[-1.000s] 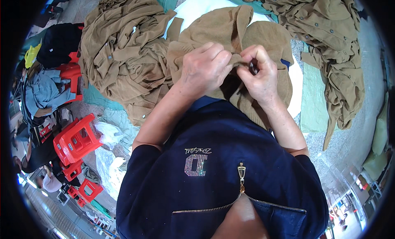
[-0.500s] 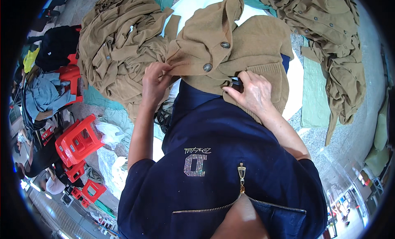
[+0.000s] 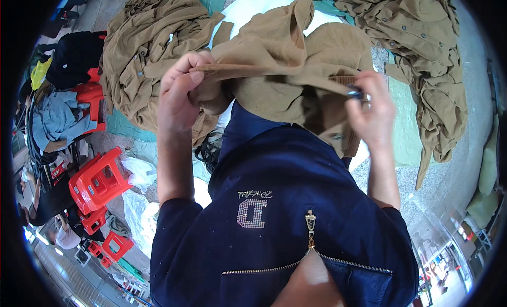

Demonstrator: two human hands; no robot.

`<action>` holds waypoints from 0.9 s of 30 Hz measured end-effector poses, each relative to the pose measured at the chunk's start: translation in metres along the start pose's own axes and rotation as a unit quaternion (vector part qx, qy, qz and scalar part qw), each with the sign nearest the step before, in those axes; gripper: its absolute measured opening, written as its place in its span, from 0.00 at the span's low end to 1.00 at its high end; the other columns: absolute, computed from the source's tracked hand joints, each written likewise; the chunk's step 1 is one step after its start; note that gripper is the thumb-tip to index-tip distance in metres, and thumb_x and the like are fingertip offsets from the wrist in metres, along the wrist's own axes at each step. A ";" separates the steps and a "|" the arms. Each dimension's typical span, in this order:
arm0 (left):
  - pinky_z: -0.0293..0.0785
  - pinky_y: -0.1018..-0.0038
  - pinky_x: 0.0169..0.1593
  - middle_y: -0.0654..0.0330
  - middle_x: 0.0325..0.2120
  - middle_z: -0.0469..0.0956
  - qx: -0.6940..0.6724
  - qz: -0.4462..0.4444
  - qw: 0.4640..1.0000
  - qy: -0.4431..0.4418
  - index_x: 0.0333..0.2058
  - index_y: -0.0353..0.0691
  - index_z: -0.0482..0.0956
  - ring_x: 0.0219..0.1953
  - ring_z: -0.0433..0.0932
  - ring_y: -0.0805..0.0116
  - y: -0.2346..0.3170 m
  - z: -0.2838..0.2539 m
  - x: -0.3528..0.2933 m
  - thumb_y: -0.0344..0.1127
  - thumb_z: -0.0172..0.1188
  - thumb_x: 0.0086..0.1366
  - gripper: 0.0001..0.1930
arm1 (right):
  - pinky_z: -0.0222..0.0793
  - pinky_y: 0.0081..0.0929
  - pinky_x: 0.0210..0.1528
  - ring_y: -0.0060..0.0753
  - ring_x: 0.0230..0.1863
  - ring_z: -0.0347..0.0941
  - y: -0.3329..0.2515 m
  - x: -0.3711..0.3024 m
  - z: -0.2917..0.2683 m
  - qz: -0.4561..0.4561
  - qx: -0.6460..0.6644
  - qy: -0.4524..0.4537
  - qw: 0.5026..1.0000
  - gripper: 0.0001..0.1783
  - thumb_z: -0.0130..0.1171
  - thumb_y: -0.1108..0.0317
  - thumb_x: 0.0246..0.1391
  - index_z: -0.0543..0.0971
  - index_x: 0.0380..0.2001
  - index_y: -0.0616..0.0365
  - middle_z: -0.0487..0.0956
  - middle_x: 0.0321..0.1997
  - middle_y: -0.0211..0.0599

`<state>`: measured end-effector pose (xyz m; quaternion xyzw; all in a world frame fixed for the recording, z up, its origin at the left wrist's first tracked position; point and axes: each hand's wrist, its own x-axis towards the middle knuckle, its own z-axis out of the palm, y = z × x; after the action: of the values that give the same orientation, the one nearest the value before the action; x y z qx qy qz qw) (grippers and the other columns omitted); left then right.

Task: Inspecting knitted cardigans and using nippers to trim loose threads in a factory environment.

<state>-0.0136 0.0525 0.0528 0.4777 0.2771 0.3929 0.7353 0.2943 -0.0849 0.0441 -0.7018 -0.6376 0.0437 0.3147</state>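
A brown knit cardigan (image 3: 269, 90) lies across my lap, with its front edge pulled out in a band between my hands. My left hand (image 3: 182, 90) pinches the left end of that band, thumb against fingers. At the right end, my right hand (image 3: 372, 111) is closed on the edge, somewhat blurred. A small dark shiny thing (image 3: 355, 92) shows at its fingertips; I cannot tell whether it is a button or a tool. Below the band, the cardigan's loose part hangs in shadowed folds over my dark blue clothing (image 3: 253, 164).
A heap of brown knitwear (image 3: 153, 59) lies to the left; more buttoned brown garments (image 3: 422, 48) lie at the right. Red plastic stools (image 3: 100, 180) stand at the left, one bearing blue-grey clothing (image 3: 60, 117). Clear plastic bags (image 3: 138, 172) lie near them.
Both hands have lifted and moved apart, the right one up and to the right. The cardigan's edge is now stretched between them, and the buttons on its front have turned out of sight.
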 end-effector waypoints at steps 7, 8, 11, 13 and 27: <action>0.66 0.77 0.32 0.63 0.25 0.73 0.190 0.043 0.977 -0.086 0.30 0.35 0.77 0.29 0.71 0.74 0.068 0.102 0.020 0.37 0.60 0.54 0.10 | 0.71 0.17 0.39 0.20 0.35 0.74 0.028 0.017 -0.090 0.070 0.151 0.076 0.983 0.12 0.58 0.81 0.54 0.76 0.43 0.60 0.78 0.35 0.30; 0.63 0.81 0.29 0.68 0.24 0.72 0.214 0.022 0.973 -0.080 0.30 0.35 0.76 0.26 0.69 0.80 0.055 0.103 0.030 0.32 0.60 0.57 0.07 | 0.71 0.17 0.40 0.20 0.35 0.74 0.036 0.019 -0.081 0.078 0.134 0.075 0.985 0.14 0.59 0.80 0.54 0.77 0.45 0.59 0.79 0.35 0.30; 0.60 0.88 0.26 0.74 0.21 0.71 0.175 -0.092 0.977 -0.079 0.31 0.35 0.77 0.23 0.66 0.88 0.009 0.085 0.052 0.26 0.59 0.62 0.02 | 0.70 0.20 0.38 0.22 0.36 0.74 0.049 0.017 -0.053 0.084 0.084 -0.030 0.992 0.12 0.63 0.77 0.50 0.80 0.41 0.60 0.79 0.35 0.31; 0.61 0.88 0.26 0.72 0.22 0.72 0.154 -0.109 0.980 -0.064 0.31 0.36 0.78 0.23 0.67 0.87 -0.001 0.086 0.052 0.25 0.60 0.61 0.01 | 0.70 0.21 0.39 0.22 0.35 0.73 0.044 0.016 -0.043 0.163 0.138 -0.100 0.972 0.13 0.62 0.77 0.50 0.80 0.41 0.62 0.77 0.32 0.31; 0.63 0.86 0.25 0.72 0.21 0.73 0.180 -0.136 0.971 -0.081 0.33 0.36 0.79 0.22 0.68 0.87 0.009 0.110 0.059 0.30 0.62 0.60 0.05 | 0.70 0.25 0.22 0.34 0.25 0.75 0.003 0.036 -0.024 -0.355 0.030 0.172 0.919 0.16 0.65 0.76 0.35 0.78 0.34 0.59 0.78 0.33 0.38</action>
<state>0.1012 0.0510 0.1016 0.5905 0.3450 0.1925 0.7038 0.3143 -0.0611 0.0744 -0.4168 -0.7792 -0.1732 0.4349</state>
